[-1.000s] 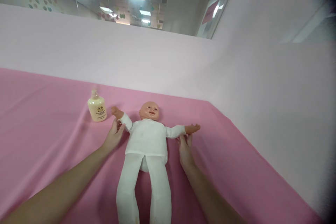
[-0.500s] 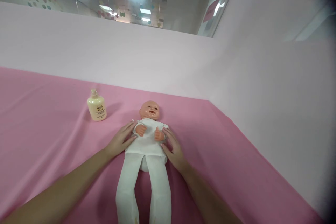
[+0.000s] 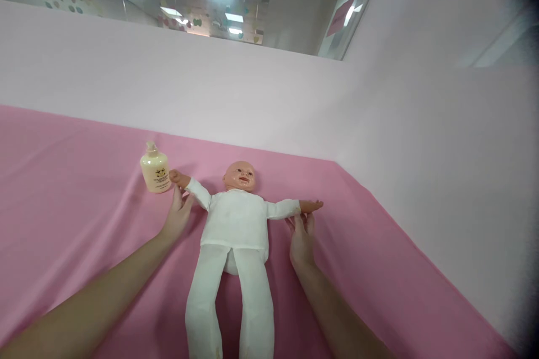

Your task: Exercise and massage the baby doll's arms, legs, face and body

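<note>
A baby doll (image 3: 234, 224) in white clothes lies on its back on a pink cloth (image 3: 76, 202), head away from me, both arms stretched out sideways. My left hand (image 3: 179, 214) holds the doll's arm on the left side near the wrist. My right hand (image 3: 301, 235) holds the other arm near the wrist, fingers under the sleeve end. A cream lotion bottle (image 3: 154, 169) stands upright just left of the doll's outstretched hand, nearly touching it.
A pale pink partition wall (image 3: 252, 95) runs along the back and down the right side of the cloth-covered surface. Above the wall, ceiling lights and a room beyond show.
Half a second ago the doll's arms were folded on its chest under my hands; now both arms are spread out sideways again, as they were one second ago.
</note>
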Demonstrator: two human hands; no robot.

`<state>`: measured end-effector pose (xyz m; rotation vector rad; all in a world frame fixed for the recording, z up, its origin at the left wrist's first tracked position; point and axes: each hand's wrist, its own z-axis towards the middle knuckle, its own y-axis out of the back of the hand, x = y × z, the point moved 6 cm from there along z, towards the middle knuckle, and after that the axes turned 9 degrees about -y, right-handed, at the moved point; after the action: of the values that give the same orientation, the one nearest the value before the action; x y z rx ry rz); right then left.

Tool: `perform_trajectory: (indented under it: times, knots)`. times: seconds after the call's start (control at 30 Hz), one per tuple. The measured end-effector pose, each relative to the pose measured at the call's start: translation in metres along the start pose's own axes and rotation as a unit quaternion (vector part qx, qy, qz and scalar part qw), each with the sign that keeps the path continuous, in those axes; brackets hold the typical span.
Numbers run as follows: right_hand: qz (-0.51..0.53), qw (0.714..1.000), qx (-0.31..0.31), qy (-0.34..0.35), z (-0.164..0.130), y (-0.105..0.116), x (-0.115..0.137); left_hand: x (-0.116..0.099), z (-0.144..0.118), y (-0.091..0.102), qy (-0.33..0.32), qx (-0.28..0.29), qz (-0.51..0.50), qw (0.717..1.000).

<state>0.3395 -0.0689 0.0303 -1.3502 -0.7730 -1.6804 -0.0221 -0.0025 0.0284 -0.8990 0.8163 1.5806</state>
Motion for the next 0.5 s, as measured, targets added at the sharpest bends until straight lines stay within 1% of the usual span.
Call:
perform_trajectory:
  times: [0.07, 0.1, 0.17, 0.2, 0.23, 0.27, 0.3, 0.4, 0.5]
  knots:
    - [-0.018, 1.0, 0.019, 0.016, -0.008, -0.007, 0.008, -0.013, -0.005, -0.012, -0.06, 0.075, 0.03, 0.995]
    - [-0.041, 0.997, 0.053, 0.028, -0.012, -0.014, 0.011, -0.018, -0.009, -0.018, -0.093, 0.12, 0.053, 0.987]
    - [-0.104, 0.98, 0.153, 0.071, -0.022, -0.031, 0.016, -0.023, -0.017, -0.03, -0.15, 0.207, 0.103, 0.961]
    - [-0.129, 0.969, 0.192, 0.09, -0.026, -0.037, 0.017, -0.023, -0.021, -0.035, -0.168, 0.24, 0.119, 0.949]
    - [-0.144, 0.96, 0.216, 0.103, -0.028, -0.041, 0.017, -0.023, -0.023, -0.037, -0.176, 0.26, 0.128, 0.941]
    - [-0.147, 0.958, 0.22, 0.107, -0.029, -0.042, 0.016, -0.021, -0.023, -0.038, -0.175, 0.267, 0.132, 0.938]
    - [-0.14, 0.962, 0.212, 0.098, -0.027, -0.04, 0.015, -0.02, -0.022, -0.037, -0.167, 0.259, 0.131, 0.942]
    - [-0.081, 0.986, 0.145, 0.029, -0.018, -0.029, 0.007, -0.013, -0.015, -0.029, -0.121, 0.192, 0.109, 0.968]
    - [-0.019, 0.997, 0.063, -0.03, -0.008, -0.015, -0.003, 0.003, -0.008, -0.02, -0.052, 0.123, 0.058, 0.989]
